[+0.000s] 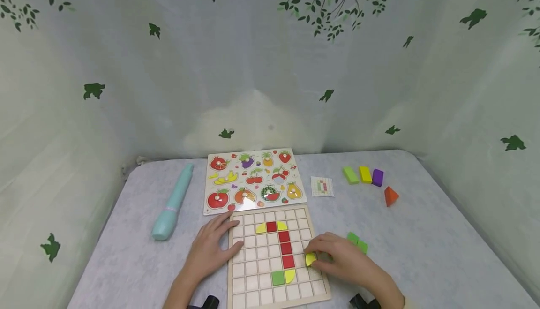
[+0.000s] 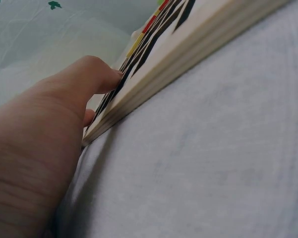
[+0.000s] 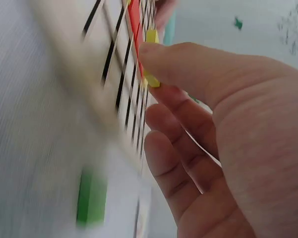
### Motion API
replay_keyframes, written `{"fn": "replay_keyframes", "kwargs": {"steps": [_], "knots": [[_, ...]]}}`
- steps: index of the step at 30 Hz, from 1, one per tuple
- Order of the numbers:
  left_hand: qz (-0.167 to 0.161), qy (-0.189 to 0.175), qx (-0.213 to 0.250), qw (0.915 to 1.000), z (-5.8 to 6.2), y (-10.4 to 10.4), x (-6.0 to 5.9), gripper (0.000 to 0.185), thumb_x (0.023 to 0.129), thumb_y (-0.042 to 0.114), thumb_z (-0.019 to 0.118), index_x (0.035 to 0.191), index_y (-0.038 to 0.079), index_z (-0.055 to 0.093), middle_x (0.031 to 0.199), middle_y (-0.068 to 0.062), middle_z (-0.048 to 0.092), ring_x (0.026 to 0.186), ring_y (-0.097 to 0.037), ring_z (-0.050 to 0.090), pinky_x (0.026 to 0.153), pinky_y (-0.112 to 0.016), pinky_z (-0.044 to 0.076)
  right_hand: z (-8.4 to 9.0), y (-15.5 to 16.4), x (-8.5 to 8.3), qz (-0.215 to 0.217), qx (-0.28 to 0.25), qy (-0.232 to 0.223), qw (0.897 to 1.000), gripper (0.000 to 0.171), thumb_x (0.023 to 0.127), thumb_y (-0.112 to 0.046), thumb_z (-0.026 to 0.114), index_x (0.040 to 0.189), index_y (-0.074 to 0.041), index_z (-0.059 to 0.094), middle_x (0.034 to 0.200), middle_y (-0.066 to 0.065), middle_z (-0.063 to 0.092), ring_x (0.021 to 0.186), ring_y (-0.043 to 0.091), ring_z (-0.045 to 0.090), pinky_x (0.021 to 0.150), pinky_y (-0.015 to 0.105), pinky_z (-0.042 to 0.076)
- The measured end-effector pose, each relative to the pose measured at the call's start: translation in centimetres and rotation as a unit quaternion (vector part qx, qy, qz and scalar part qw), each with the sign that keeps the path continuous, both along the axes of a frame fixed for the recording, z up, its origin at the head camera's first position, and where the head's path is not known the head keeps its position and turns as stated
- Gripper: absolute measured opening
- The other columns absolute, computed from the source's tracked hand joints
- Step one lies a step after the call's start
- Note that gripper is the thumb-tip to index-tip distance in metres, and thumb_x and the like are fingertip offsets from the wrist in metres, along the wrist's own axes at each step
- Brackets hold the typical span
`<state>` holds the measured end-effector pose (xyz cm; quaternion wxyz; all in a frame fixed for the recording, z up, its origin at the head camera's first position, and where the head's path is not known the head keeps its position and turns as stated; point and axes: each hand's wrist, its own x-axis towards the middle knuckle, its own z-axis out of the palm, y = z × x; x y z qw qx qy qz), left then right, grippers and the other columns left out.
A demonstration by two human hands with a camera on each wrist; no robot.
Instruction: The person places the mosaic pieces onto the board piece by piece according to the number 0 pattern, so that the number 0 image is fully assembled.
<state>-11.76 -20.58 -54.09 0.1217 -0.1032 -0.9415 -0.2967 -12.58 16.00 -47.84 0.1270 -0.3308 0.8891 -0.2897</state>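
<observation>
A wooden grid board [image 1: 251, 282] lies on the table. My right hand [image 1: 343, 258] is over its right edge and pinches a yellow block [image 1: 310, 259] with a rounded side between thumb and forefinger. In the right wrist view the same yellow block [image 3: 152, 37] is held on edge above the squares. My left hand [image 1: 211, 248] rests at the board's left edge, thumb and fingertips on the rim. Red squares [image 1: 287, 248], rounded yellow blocks [image 1: 290, 276] and one green square [image 1: 278, 278] sit in the grid, forming a hooked shape.
Behind the board lies a fruit puzzle [image 1: 253, 182], with a small pattern card [image 1: 322, 186] beside it. A teal folded umbrella [image 1: 173, 206] lies left. Right are a purple block [image 1: 377, 177], yellow block [image 1: 365, 175], light green block [image 1: 350, 175], orange triangle [image 1: 391, 196] and green blocks [image 1: 362, 246].
</observation>
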Motion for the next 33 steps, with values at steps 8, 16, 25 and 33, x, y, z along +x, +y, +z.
{"fn": "replay_keyframes", "kwargs": {"steps": [8, 16, 25, 33], "knots": [[0.001, -0.022, 0.002, 0.9998, 0.4, 0.0, -0.1, 0.053, 0.084, 0.042, 0.084, 0.130, 0.018, 0.071, 0.155, -0.005, 0.052, 0.142, -0.032, 0.048, 0.114, -0.060, 0.041, 0.0, -4.1, -0.2, 0.098, -0.032, 0.015, 0.995, 0.020, 0.096, -0.023, 0.076, 0.116, -0.026, 0.075, 0.115, -0.017, 0.070, 0.100, 0.003, 0.059, 0.085, 0.018, 0.053], [0.004, -0.017, 0.001, 0.9998, 0.4, 0.0, -0.1, 0.053, 0.083, 0.040, 0.084, 0.129, 0.018, 0.072, 0.153, -0.005, 0.054, 0.142, -0.032, 0.049, 0.114, -0.059, 0.041, -0.2, -7.0, -0.2, 0.161, -0.002, 0.037, 0.986, 0.019, 0.098, -0.029, 0.072, 0.117, -0.028, 0.076, 0.115, -0.018, 0.069, 0.105, -0.001, 0.059, 0.094, 0.018, 0.053], [0.002, -0.016, 0.003, 0.9999, 0.2, 0.0, 0.1, 0.052, 0.083, 0.039, 0.085, 0.129, 0.017, 0.072, 0.153, -0.005, 0.054, 0.141, -0.032, 0.049, 0.113, -0.060, 0.042, -0.7, -8.6, 0.2, 0.203, 0.000, 0.086, 0.975, 0.023, 0.100, -0.024, 0.069, 0.122, -0.028, 0.075, 0.121, -0.016, 0.070, 0.111, 0.001, 0.059, 0.094, 0.013, 0.049], [0.005, -0.027, -0.003, 0.9996, 0.4, 0.1, 0.1, 0.053, 0.084, 0.039, 0.084, 0.130, 0.017, 0.071, 0.154, -0.005, 0.053, 0.142, -0.032, 0.048, 0.114, -0.059, 0.041, -0.5, -9.5, 0.9, 0.132, 0.045, 0.095, 0.986, 0.026, 0.092, -0.042, 0.078, 0.116, -0.032, 0.074, 0.108, -0.022, 0.065, 0.095, -0.003, 0.052, 0.079, 0.012, 0.048]]}}
